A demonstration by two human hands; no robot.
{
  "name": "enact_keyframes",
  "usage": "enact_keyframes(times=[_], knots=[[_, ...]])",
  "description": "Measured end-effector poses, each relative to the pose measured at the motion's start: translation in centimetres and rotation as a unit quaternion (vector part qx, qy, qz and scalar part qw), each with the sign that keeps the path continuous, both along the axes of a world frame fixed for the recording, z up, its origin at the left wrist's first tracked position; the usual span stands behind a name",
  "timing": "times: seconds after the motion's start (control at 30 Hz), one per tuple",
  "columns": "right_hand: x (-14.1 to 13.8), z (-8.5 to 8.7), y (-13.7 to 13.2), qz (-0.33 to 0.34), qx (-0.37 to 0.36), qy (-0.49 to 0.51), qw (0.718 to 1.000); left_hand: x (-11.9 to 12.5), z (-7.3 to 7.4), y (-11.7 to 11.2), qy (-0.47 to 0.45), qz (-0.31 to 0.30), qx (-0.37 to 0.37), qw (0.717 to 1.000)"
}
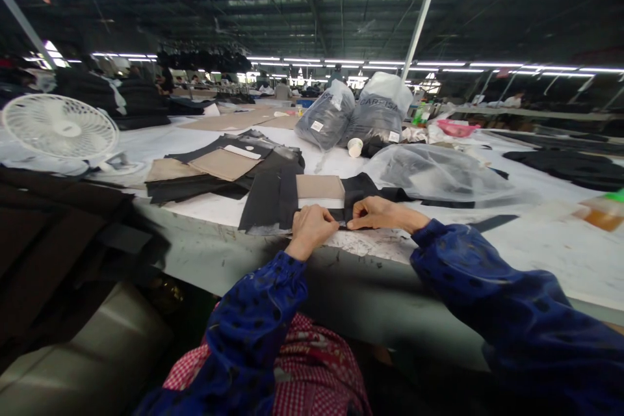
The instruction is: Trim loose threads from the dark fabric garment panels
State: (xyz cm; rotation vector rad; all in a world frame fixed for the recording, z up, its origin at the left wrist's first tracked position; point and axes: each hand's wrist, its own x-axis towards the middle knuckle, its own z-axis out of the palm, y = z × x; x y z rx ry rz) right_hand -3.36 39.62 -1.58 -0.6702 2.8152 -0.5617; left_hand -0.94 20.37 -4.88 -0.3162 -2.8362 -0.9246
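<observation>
Dark fabric pieces (266, 201) lie at the table's near edge, with a beige pocket piece (320, 187) and a white strip (319, 203) on top. My left hand (313, 226) has its fingers pinched at the lower edge of the dark cloth, just below the white strip. To its right, my right hand (375, 213) also pinches the edge of the dark fabric, thumb and forefinger together. The two hands are close but apart. Fingers cover part of the cloth's edge.
Left of the hands rests a stack of dark and beige cut pieces (227, 162). A white fan (61, 127) stands at far left, above dark piled cloth (58, 240). Filled plastic bags (375, 110), a paper cup (355, 147) and clear plastic sheeting (439, 172) are behind.
</observation>
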Motion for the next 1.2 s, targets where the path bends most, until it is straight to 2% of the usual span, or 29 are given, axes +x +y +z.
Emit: enact_keyframes(times=[0.17,0.3,0.43,0.5,0.57,0.67,0.73,0.8,0.93,0.97,1.0,1.03,1.1,1.13,1.2], knots=[[0.1,-0.8,-0.4,0.009,0.033,0.073,0.997,-0.1,-0.2,0.6,0.003,0.015,-0.018,1.000],[-0.2,-1.2,-1.1,-0.038,0.052,0.116,0.991,0.2,-0.1,0.5,0.008,0.014,-0.024,1.000],[-0.6,-1.4,-1.0,-0.066,0.019,0.081,0.994,0.4,-0.1,0.3,0.014,0.011,-0.024,1.000],[-0.6,-1.2,-0.3,-0.077,-0.044,0.011,0.996,0.4,-0.1,0.3,0.015,0.009,-0.024,1.000],[-0.5,-0.9,0.6,-0.097,-0.154,-0.080,0.980,0.3,-0.1,0.3,0.016,0.005,-0.024,1.000],[0.0,-0.1,1.9,-0.126,-0.373,-0.153,0.907,0.2,-0.2,0.2,0.016,0.003,-0.021,1.000],[0.2,0.3,2.4,-0.138,-0.471,-0.148,0.859,0.2,-0.1,0.1,0.018,0.003,-0.017,1.000],[0.1,0.8,2.8,-0.153,-0.507,-0.123,0.840,0.1,-0.2,0.0,0.019,0.002,-0.012,1.000],[0.2,2.3,3.4,-0.190,-0.543,0.000,0.818,0.0,-0.3,0.1,0.023,0.005,-0.002,1.000],[0.4,2.7,3.4,-0.187,-0.539,0.017,0.821,-0.1,-0.4,0.2,0.023,0.006,0.001,1.000],[0.6,2.9,3.1,-0.172,-0.516,0.014,0.839,-0.1,-0.5,0.4,0.024,0.007,0.004,1.000],[0.9,3.1,2.5,-0.145,-0.468,-0.007,0.872,0.0,-0.5,0.6,0.024,0.007,0.007,1.000],[1.3,2.8,1.0,-0.061,-0.320,-0.056,0.944,0.1,-0.5,1.0,0.026,0.008,0.013,1.000],[1.4,2.4,0.1,-0.017,-0.242,-0.068,0.968,0.1,-0.4,1.1,0.027,0.006,0.016,0.999],[1.2,1.4,-1.3,0.044,-0.136,-0.057,0.988,0.2,-0.1,0.8,0.022,-0.012,0.023,0.999]])
